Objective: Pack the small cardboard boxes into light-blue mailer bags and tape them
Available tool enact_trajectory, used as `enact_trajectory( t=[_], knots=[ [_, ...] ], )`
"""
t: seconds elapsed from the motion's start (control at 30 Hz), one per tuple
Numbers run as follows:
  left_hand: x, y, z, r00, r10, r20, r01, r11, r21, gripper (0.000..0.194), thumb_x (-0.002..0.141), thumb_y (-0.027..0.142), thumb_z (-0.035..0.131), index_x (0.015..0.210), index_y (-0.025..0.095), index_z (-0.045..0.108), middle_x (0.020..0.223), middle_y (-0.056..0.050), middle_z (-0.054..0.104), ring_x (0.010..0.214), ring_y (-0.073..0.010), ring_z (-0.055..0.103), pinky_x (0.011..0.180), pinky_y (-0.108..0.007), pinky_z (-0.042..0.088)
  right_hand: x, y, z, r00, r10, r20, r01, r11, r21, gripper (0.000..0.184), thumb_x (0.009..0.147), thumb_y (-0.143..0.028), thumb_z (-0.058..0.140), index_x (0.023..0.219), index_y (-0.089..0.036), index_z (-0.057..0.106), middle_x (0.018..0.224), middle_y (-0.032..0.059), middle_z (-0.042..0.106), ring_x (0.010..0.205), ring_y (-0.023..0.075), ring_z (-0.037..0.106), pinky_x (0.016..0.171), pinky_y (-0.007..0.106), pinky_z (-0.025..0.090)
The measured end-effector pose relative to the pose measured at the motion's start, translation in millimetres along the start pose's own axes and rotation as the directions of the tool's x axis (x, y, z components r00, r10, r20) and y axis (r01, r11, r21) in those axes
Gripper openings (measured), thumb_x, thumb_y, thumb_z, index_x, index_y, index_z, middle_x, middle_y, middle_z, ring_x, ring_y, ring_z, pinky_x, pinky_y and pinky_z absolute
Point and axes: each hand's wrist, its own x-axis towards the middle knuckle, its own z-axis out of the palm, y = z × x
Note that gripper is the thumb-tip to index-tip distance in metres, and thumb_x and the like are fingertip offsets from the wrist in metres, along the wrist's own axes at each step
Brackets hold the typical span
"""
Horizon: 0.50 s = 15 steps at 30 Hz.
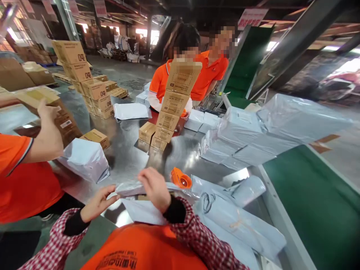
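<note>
In front of my body lies a white plastic mailing bag [143, 212], its mouth edge raised and a strip of brown cardboard box [142, 197] showing inside. My left hand [98, 202] has its thumb and fingers closed about the left corner of the bag's edge. Bent fingers of my right hand [156, 189] are at the bag's upper edge; their tips are partly hidden. Just beyond my right hand is an orange tape dispenser [181, 178]. Rolled and flat white bags [242, 221] lie to the right, with a dark loop of cord on them.
A stack of brown boxes [168, 120] stands mid-table before two people in orange shirts. White wrapped parcels [239, 131] are piled at right beside a green conveyor belt [312, 202]. At left, a co-worker handles a carton [60, 116] near a wrapped parcel [86, 159].
</note>
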Motion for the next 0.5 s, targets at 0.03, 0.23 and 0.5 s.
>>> enact_trajectory(
  t=[0.03,0.23,0.5],
  knots=[
    [-3,-2,-2.4,1.000,-0.024,0.005,0.024,0.999,-0.038,0.036,0.089,0.049,0.058,0.103,0.018,0.070,0.096,-0.006,0.073,0.094,-0.0228,0.064,0.090,-0.033,0.053,2,2,-13,0.998,0.041,-0.057,-0.039,0.998,0.040,0.021,0.098,-0.024,0.047,0.081,-0.020,0.058,0.081,0.0025,0.062,0.079,0.0157,0.056,0.074,0.027,0.043],
    [-33,51,-1.6,0.996,-0.014,-0.089,0.011,0.999,-0.031,0.035,0.081,0.055,0.067,0.092,0.024,0.075,0.094,-0.007,0.075,0.087,-0.0244,0.068,0.081,-0.032,0.056,10,17,-54,0.968,0.249,-0.027,-0.234,0.936,0.262,0.019,0.091,-0.034,0.050,0.080,-0.019,0.056,0.078,0.0014,0.061,0.074,0.0152,0.059,0.069,0.027,0.045],
    [27,101,77.1,0.730,0.356,0.584,-0.475,0.878,0.057,0.044,0.101,0.028,0.032,0.131,0.015,0.062,0.131,-0.015,0.066,0.129,-0.0247,0.056,0.115,-0.039,0.041,14,15,-61,0.947,0.299,0.115,-0.313,0.794,0.521,0.031,0.087,-0.051,0.058,0.082,-0.021,0.051,0.076,0.0000,0.067,0.082,0.0173,0.070,0.077,0.031,0.053]
  ],
)
